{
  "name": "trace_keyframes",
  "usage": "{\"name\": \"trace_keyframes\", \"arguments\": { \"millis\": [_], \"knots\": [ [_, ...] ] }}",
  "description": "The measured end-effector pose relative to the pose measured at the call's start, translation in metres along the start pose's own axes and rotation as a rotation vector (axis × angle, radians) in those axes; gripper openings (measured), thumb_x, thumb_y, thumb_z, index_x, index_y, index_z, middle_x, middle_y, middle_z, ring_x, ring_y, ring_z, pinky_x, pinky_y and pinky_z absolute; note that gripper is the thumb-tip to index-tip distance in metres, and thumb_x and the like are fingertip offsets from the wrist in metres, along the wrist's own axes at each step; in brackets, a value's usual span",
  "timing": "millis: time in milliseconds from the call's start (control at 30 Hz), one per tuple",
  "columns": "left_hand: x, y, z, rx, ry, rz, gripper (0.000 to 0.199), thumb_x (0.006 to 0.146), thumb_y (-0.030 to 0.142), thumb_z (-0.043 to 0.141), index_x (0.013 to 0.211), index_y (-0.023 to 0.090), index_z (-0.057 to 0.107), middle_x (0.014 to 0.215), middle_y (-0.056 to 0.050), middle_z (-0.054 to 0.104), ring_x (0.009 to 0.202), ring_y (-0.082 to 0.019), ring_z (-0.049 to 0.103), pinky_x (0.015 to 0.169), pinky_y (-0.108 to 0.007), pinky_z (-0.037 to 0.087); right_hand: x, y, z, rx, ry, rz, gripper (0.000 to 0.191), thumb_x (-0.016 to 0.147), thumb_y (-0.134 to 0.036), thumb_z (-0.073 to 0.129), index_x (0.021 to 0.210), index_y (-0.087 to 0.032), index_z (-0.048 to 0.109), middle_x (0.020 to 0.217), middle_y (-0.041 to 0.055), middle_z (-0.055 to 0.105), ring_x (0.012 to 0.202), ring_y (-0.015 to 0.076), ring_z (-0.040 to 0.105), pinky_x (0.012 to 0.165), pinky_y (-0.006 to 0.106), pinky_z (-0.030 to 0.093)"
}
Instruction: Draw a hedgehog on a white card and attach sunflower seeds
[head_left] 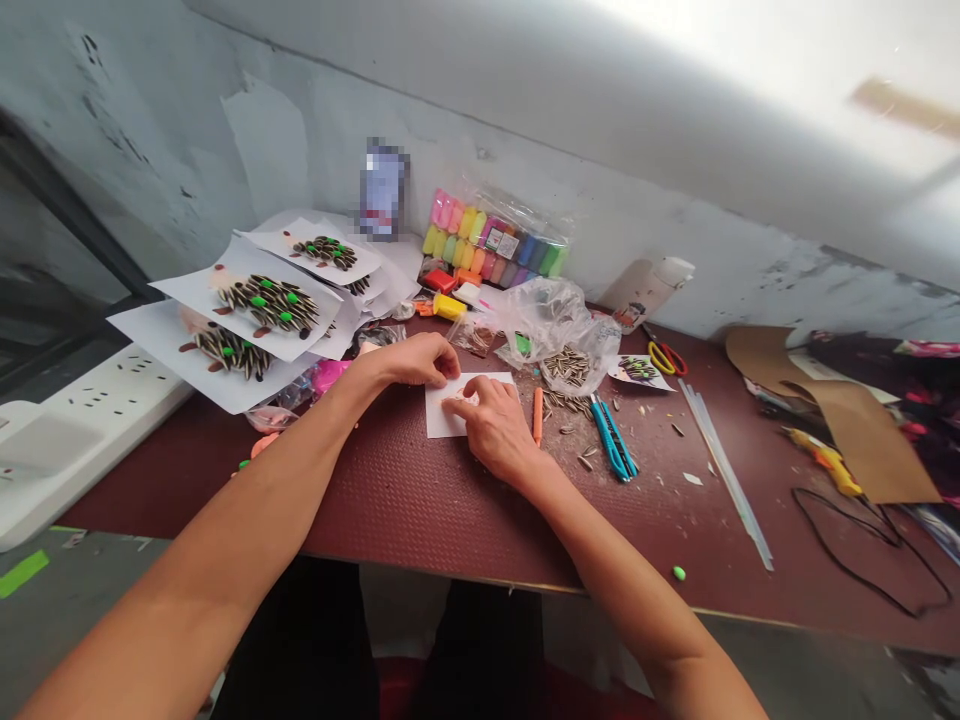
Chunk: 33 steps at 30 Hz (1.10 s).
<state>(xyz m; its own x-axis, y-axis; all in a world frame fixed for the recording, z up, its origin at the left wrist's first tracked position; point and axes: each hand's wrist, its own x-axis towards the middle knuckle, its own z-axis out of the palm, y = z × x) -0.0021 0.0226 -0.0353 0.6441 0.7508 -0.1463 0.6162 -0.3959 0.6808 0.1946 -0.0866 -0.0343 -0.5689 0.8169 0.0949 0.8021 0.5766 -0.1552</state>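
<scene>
A small white sheet of paper [444,422] lies on the table between my hands, with a pale, faintly reddish shape on it that my fingers partly cover. My left hand [421,360] is closed at the sheet's upper left edge, fingers curled together; whatever is in them is hidden. My right hand [496,425] rests over the sheet's right part, its index finger stretched across the pale shape and its fingers apart. Just right of that hand lies an orange stick [538,417]. Beyond it is a teal utility knife [614,440] among loose sunflower seeds [570,403].
Finished-looking hedgehog sheets [274,300] with seed spines are stacked at left, above a white power strip [90,430]. Behind stand a clay pack [495,240], a seed bag [574,345] and a white bottle [652,292]. Scissors [665,357], clear sticks [726,470] and a glue gun [829,462] lie right.
</scene>
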Motion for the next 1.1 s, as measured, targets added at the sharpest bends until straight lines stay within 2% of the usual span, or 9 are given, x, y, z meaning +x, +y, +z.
{"name": "trace_keyframes", "arguments": {
  "millis": [300, 567, 800, 1100],
  "knots": [
    [-0.0007, 0.0043, -0.0001, 0.031, 0.006, -0.008, 0.038, 0.064, 0.015, 0.065, 0.099, 0.015, 0.08, 0.091, -0.006, 0.079, 0.078, -0.018, 0.068, 0.073, -0.026, 0.05, 0.0018, -0.0028, -0.0022, -0.013, -0.009, 0.001, 0.04, 0.1, -0.011, 0.044, 0.12, -0.027, 0.074, 0.126, 0.012, 0.06, 0.109, 0.0258, 0.052, 0.097, 0.041, 0.037],
    [-0.0006, 0.0035, 0.0014, 0.037, 0.018, -0.005, 0.036, 0.064, 0.013, 0.064, 0.097, 0.015, 0.079, 0.094, -0.005, 0.079, 0.083, -0.019, 0.069, 0.072, -0.025, 0.05, -0.0012, 0.0008, -0.0002, 0.025, 0.054, 0.051, 0.044, 0.099, -0.008, 0.043, 0.121, -0.03, 0.075, 0.12, 0.0101, 0.062, 0.107, 0.0242, 0.053, 0.096, 0.04, 0.037],
    [-0.0009, 0.0041, 0.0017, 0.046, 0.023, -0.015, 0.038, 0.064, 0.013, 0.064, 0.099, 0.015, 0.08, 0.094, -0.006, 0.079, 0.082, -0.019, 0.069, 0.073, -0.026, 0.05, -0.0003, -0.0021, 0.0013, 0.001, -0.003, 0.021, 0.044, 0.1, -0.011, 0.041, 0.126, -0.029, 0.072, 0.126, 0.0121, 0.061, 0.108, 0.0262, 0.052, 0.097, 0.042, 0.038],
    [-0.0024, 0.0067, 0.0016, 0.06, 0.033, -0.015, 0.037, 0.065, 0.013, 0.064, 0.098, 0.015, 0.08, 0.094, -0.006, 0.08, 0.082, -0.018, 0.069, 0.071, -0.024, 0.05, 0.0009, -0.0015, 0.002, -0.025, 0.006, 0.026, 0.045, 0.1, -0.011, 0.042, 0.129, -0.029, 0.071, 0.126, 0.0118, 0.06, 0.108, 0.0255, 0.052, 0.096, 0.041, 0.037]
  ]
}}
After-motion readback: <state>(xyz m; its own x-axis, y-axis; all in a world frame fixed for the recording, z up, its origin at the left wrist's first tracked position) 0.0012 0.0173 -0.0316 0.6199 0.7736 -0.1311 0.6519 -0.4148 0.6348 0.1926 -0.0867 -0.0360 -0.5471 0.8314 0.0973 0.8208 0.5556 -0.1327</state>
